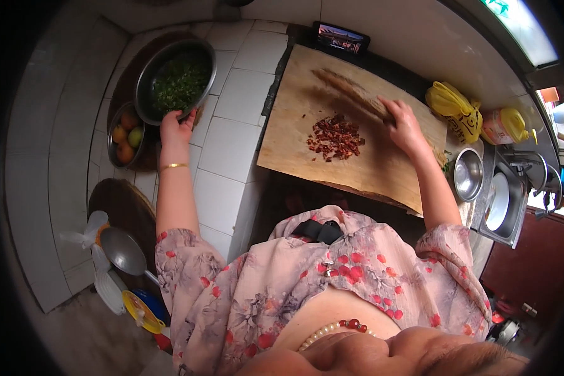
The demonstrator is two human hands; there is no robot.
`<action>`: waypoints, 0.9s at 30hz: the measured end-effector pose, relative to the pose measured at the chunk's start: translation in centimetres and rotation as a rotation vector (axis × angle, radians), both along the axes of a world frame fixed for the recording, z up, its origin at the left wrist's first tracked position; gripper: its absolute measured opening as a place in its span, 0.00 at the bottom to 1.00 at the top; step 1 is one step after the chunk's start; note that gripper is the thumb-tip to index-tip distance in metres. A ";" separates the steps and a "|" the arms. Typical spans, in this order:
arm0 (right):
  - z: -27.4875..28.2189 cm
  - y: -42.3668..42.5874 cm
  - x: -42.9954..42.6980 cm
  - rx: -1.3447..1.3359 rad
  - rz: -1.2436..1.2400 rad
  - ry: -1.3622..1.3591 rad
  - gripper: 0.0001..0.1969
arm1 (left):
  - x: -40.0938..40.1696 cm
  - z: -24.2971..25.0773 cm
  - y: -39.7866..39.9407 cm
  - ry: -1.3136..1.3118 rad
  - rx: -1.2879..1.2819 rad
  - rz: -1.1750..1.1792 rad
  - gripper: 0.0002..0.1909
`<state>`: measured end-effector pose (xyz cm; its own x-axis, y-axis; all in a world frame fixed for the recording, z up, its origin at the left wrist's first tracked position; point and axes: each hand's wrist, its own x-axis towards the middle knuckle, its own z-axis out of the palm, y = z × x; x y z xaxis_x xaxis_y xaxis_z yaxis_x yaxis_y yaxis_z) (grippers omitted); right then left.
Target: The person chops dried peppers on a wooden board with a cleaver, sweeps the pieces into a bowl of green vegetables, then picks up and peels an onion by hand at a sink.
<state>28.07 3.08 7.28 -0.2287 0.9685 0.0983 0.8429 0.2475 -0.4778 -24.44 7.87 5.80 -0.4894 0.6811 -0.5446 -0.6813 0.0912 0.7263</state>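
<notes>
My left hand (176, 124) grips the near rim of a metal basin (143, 96). Chopped leafy greens (181, 84) lie in the basin; whether it rests fully on the surface beneath is unclear. Over the right side of a thick wooden cutting board (291, 127), my right hand (402, 124) is closed around the handle end of what looks like a kitchen knife (350, 91). Its long blade, brownish and slightly blurred, points to the far left of the board. A pile of chopped dark red pieces, probably dried chili (336, 137), sits on the board nearer to me.
Beside the basin is a metal bowl of fruit (110, 152). A phone (342, 40) with a lit screen leans behind the board. To the right are a yellow plastic bag (453, 110), a yellow-capped jug (500, 126), an empty steel bowl (468, 175) and a sink (510, 216). A ladle (123, 251) lies at left.
</notes>
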 end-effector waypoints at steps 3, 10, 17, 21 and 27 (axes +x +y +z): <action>-1.4 3.9 0.6 0.026 0.001 -0.114 0.30 | 2.9 1.8 -5.7 0.104 0.035 -0.119 0.09; -1.8 4.7 -2.3 -0.021 0.299 -0.190 0.30 | 9.0 4.0 -29.1 0.124 -0.127 -0.233 0.11; -1.5 8.2 -1.5 0.066 0.500 -0.135 0.28 | 18.9 2.8 -40.7 0.105 -0.337 -0.248 0.14; -2.2 6.4 -4.1 0.011 0.551 -0.206 0.28 | 21.6 -2.0 -40.6 0.094 -0.438 -0.337 0.13; -0.3 3.6 -1.8 -0.005 0.770 -0.291 0.23 | 24.2 -6.8 -36.2 0.076 -0.404 -0.502 0.16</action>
<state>26.24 6.69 6.95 -0.8449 0.5301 -0.0712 0.5281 0.8056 -0.2685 -0.23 -28.29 -1.03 -0.2122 0.5853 -0.7825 -0.4333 0.6614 0.6122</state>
